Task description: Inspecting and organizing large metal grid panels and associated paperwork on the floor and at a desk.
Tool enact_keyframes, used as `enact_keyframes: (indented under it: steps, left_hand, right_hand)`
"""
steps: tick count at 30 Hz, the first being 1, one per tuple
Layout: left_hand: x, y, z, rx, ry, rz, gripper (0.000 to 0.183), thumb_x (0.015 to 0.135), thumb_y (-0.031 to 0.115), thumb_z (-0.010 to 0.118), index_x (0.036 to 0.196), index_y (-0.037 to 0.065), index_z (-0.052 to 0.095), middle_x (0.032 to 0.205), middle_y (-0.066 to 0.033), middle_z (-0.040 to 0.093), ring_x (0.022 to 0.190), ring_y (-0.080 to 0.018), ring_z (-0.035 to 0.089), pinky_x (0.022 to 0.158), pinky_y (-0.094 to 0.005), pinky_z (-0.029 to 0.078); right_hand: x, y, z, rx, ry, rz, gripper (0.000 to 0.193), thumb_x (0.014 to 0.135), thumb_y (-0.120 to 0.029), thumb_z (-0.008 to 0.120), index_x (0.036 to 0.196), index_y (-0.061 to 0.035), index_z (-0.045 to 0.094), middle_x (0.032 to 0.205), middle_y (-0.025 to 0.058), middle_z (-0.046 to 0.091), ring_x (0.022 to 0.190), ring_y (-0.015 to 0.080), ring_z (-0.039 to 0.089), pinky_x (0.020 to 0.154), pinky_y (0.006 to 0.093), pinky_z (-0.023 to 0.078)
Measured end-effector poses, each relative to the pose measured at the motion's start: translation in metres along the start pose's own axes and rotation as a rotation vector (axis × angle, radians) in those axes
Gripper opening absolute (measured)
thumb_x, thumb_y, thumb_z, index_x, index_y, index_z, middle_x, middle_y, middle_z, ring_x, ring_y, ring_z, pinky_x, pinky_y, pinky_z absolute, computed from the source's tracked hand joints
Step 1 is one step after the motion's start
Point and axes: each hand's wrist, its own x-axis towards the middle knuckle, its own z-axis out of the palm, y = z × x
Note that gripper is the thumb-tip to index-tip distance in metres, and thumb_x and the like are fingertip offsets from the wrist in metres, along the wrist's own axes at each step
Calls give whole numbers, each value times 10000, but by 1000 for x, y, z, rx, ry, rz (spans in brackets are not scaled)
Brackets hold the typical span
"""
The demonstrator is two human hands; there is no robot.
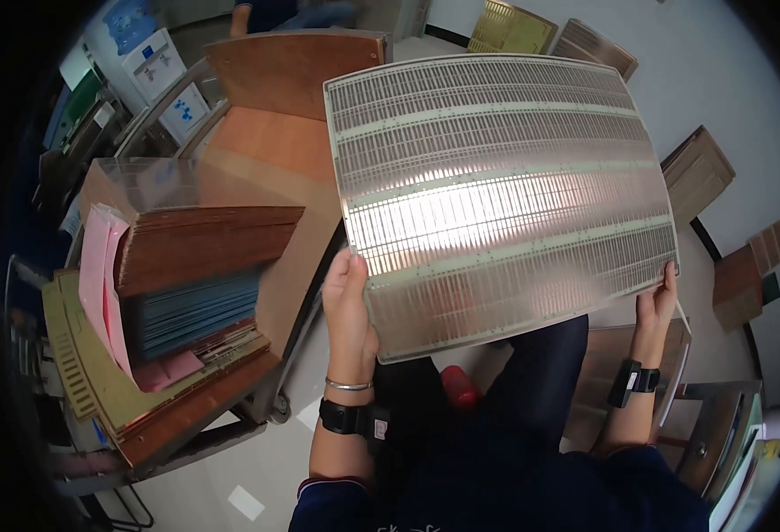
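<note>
A large, thin circuit board panel (505, 208), copper-coloured with rows of fine slots and pale green strips, is held up in front of me. Light glares off its middle. My left hand (347, 297) grips its left edge near the lower corner, thumb on the face and the other fingers mostly hidden. At the lower right edge, my right hand (658, 306) is closed on the same panel. The panel is tilted, and both hands are well apart on it. Each wrist wears a black strapped device.
On my left, a wooden cart (279, 266) carries a stack of brown boards (208, 248), blue-edged sheets (199, 315) and a pink sheet (101, 275). A water dispenser (152, 66) stands far left. Panels (698, 173) lean along the right wall. A red object (461, 387) shows below, between my legs.
</note>
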Motion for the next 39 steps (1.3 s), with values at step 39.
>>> enact_keyframes:
  steps: [39]
  left_hand:
    - [25,-16,-94,549,322,170,340,961,272,444,1081,-30,543,1001,-27,571,888,-105,494,814,-248,392]
  right_hand:
    - [-73,-21,49,-573,-175,235,513,786,-158,627,1211,80,467,960,91,603,804,110,582,671,210,475]
